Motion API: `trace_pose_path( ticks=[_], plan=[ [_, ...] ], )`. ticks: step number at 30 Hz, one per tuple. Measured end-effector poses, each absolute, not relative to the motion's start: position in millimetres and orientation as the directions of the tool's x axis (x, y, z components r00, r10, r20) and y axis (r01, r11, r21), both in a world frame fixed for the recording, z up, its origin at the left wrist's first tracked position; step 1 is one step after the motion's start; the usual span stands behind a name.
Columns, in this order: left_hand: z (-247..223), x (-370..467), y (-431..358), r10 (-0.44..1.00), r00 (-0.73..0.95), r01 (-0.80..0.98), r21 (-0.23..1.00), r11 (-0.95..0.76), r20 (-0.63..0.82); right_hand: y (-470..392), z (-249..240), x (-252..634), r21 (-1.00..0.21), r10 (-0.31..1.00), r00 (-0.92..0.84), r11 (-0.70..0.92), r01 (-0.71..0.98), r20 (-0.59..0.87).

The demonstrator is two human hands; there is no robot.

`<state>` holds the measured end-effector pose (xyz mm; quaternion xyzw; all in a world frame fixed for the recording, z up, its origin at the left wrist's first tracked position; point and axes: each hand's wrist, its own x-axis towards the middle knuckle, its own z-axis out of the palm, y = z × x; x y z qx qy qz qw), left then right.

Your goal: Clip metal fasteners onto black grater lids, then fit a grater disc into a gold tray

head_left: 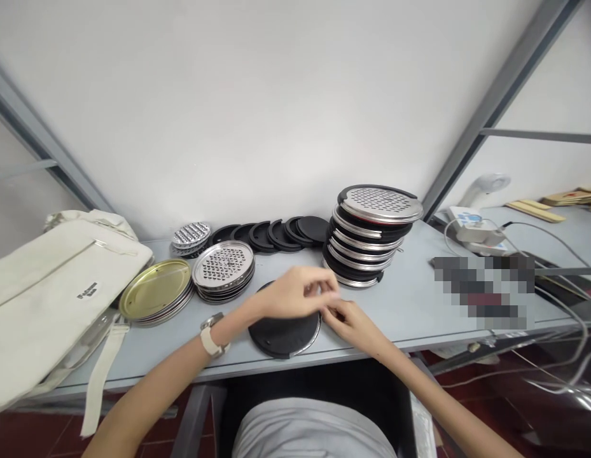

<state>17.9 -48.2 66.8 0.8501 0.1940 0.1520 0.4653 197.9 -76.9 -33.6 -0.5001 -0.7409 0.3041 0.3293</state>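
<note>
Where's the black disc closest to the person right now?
In the head view, the black disc sits centrally on the table near its front edge, left hand over it, right hand at the disc's right rim.

At 6 o'clock from the view's centre, the left hand (299, 294) is blurred and conceals the upper part of a black disc (278, 334); whether its fingertips grip anything cannot be determined. At 5 o'clock, the right hand (351, 324) has fingertips partly concealed. The pale bag (42, 292), 9 o'clock: cut off by the left edge, lettering illegible. Wooden pieces (572, 198), 3 o'clock: cut off by the right edge. Pixelated patch (483, 289), toward 4 o'clock: contents unidentifiable.
</note>
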Motion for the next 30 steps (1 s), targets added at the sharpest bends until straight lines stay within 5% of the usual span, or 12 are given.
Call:
trace_pose_path(
  ticks=[6,16,30],
  plan=[
    [21,26,22,0.606,0.739,0.310,0.651,-0.693,0.293,-76,-37,198,-0.762,0.935,-0.310,0.327,0.559,0.174],
    [-3,14,20,0.505,0.848,0.342,0.565,-0.751,0.158,-76,-36,198,-0.758,0.938,-0.303,0.321,0.568,0.171],
    [-2,14,17,0.428,0.877,0.268,0.520,-0.811,0.216,-75,-34,198,-0.781,0.930,-0.319,0.335,0.527,0.184]
  ],
)
